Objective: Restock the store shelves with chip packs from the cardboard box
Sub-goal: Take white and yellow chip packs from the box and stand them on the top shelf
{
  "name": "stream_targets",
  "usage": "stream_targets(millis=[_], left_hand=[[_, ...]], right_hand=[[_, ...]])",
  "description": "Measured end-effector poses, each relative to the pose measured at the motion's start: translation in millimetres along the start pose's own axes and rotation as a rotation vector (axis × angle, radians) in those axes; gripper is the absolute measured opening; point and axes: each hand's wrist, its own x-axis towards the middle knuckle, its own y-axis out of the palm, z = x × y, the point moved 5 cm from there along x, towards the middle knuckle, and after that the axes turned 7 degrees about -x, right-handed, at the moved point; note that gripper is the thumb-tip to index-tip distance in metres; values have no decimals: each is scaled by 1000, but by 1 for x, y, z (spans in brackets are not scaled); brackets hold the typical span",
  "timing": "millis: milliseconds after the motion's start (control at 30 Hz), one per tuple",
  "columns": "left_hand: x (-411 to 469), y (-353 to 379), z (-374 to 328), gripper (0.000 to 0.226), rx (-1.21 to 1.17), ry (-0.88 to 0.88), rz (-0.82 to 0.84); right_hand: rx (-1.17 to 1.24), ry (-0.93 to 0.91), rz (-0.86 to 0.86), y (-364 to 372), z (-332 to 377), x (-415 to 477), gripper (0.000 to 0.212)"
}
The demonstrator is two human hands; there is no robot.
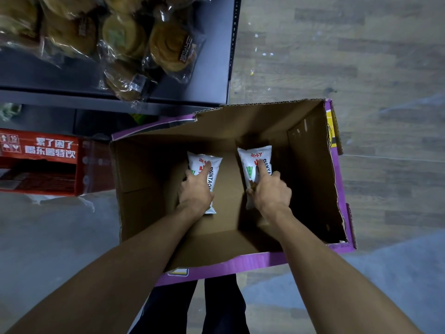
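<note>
- A grey wood-grain floor (361,56) spreads out beyond and to the right of both hands.
- One dark metal store shelf unit (115,97) stands ahead and left of the hands. Its board holds several clear-wrapped round golden pastries (168,47), which overlap too much to count.
- One open brown cardboard box with purple outer faces (310,165) surrounds both hands. Its tall walls and raised flaps rise between the hands and the shelf.
- One red printed carton with white characters (41,150) sits on the floor left of the left hand, outside the box.
- Two white, pillow-shaped plastic chip packs with red and green print lie on the box bottom, well apart.
- The left hand (196,191) grips the left chip pack (215,179), index finger stretched along its face, the other fingers curled round its sides.
- The right hand (269,191) grips the right chip pack (250,162) the same way.
</note>
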Motion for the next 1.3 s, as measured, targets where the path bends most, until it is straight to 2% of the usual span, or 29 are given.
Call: stream_targets(millis=[200,333,633,933,1200,1300], left_hand=[[-26,-38,2,81,-46,23,-57],[-67,-89,-8,71,-71,67,-98],[-212,-196,-51,67,-211,227,-267],[-339,-310,-85,64,-264,517,-605],[-444,-430,-103,67,-366,778,-942],[-471,-468,-116,67,-380,850,-1070]], right_hand=[[-31,-35,-43,-31,12,-31,71],[23,-72,-124,-84,24,-77,65],[107,-98,-303,-198,22,-216,70],[287,-170,-664,-313,4,-342,79],[366,-259,-1129,-428,10,-435,82],[390,-305,-1248,-469,16,-461,83]])
